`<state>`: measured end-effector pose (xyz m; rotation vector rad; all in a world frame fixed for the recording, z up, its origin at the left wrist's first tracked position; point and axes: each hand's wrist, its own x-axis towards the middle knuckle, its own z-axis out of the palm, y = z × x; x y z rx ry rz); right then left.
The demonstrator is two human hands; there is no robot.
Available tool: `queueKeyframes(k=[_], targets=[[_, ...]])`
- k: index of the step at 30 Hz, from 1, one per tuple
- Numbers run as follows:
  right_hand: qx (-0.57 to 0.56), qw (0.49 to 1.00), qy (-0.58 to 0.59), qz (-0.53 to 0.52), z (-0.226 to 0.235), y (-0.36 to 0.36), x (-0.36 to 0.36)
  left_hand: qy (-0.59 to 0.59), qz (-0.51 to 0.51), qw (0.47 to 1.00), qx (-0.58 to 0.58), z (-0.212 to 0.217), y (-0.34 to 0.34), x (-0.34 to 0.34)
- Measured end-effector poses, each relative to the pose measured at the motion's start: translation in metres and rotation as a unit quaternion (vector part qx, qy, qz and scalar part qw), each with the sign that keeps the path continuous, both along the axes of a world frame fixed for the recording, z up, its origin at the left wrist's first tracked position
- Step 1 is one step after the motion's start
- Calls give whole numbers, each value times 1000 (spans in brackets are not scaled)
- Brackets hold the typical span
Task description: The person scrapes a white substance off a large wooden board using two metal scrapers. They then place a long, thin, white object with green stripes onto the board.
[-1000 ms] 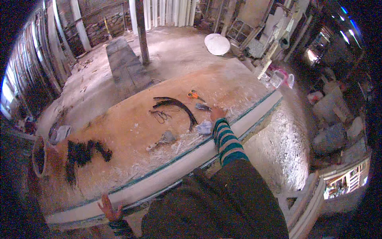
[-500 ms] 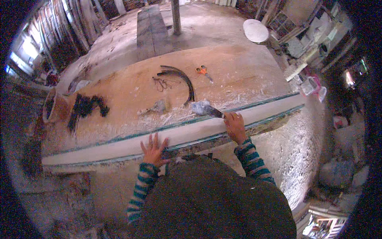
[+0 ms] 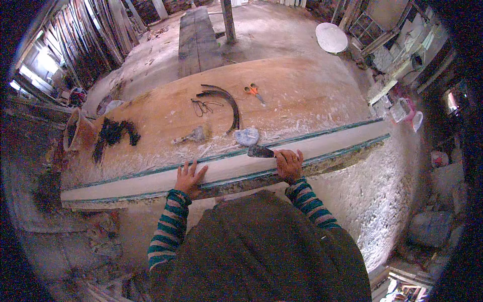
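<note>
My right hand (image 3: 289, 165) is closed round the handle of a scraper (image 3: 261, 151). The scraper's dark blade points left, over the white band of a long plaster moulding (image 3: 226, 170) with teal-edged rails. Just beyond the blade lies a bluish-white lump (image 3: 246, 136), perhaps a rag or putty; its kind is unclear. My left hand (image 3: 188, 178) rests on the moulding with its fingers spread and holds nothing. A paintbrush (image 3: 193, 135) with a pale handle lies on the board beyond it.
On the wooden board (image 3: 161, 108) lie orange-handled scissors (image 3: 255, 93), curved black strips (image 3: 231, 105), thin wire (image 3: 204, 106) and a dark tangled bundle (image 3: 113, 134). A bucket (image 3: 78, 131) stands at the left end. A post (image 3: 228, 22) and white disc (image 3: 332, 38) are farther back.
My right hand has drawn the scraper nearer and left, off the pale lump, so its blade now shows. My left hand stays spread on the moulding. The whole view has shifted slightly.
</note>
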<state>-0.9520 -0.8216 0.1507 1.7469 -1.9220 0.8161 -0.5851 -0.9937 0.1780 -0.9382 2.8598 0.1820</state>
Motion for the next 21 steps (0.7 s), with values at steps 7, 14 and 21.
queueKeyframes(k=[7, 14, 21], targets=[[-29, 999, 24, -17, -3, -3, -2, 16, -24, 1000, -1, 19, 3, -6], [-6, 1000, 19, -24, 10, -5, 1, -15, -31, 999, 0, 11, -8, -5], [53, 996, 26, -66, -16, -2, -2, 2, 2, 1000, -12, 6, 4, -5]])
